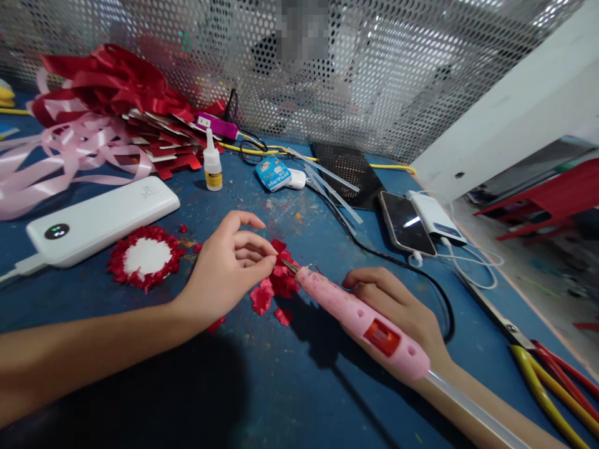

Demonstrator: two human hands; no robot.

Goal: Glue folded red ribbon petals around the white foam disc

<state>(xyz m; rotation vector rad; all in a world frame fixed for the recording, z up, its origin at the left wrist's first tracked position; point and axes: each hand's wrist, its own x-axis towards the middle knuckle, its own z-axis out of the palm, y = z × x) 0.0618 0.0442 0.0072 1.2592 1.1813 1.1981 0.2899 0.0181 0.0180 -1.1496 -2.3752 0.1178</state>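
Note:
My left hand (pixel 229 265) pinches a small red ribbon piece (pixel 277 247) between thumb and fingers near the middle of the blue table. Wrapped round a pink glue gun (pixel 346 307) is my right hand (pixel 402 312); a clear glue stick (pixel 472 405) sticks out of its back end. The gun's metal tip sits beside the pinched piece, and whether they touch is unclear. Crumpled red pieces (pixel 262 297) lie just below the tip. To the left of my left hand rests a white disc (pixel 148 257) with a ruffled red border.
A white power bank (pixel 105 219) and glue bottle (pixel 213 165) stand left. Red ribbons (pixel 112 81) and pink ribbons (pixel 88 143) pile behind. A black cord (pixel 397 257) loops around the right hand. Phone (pixel 406 223) and scissors (pixel 528 349) lie right; mesh (pixel 374 81) bounds the back.

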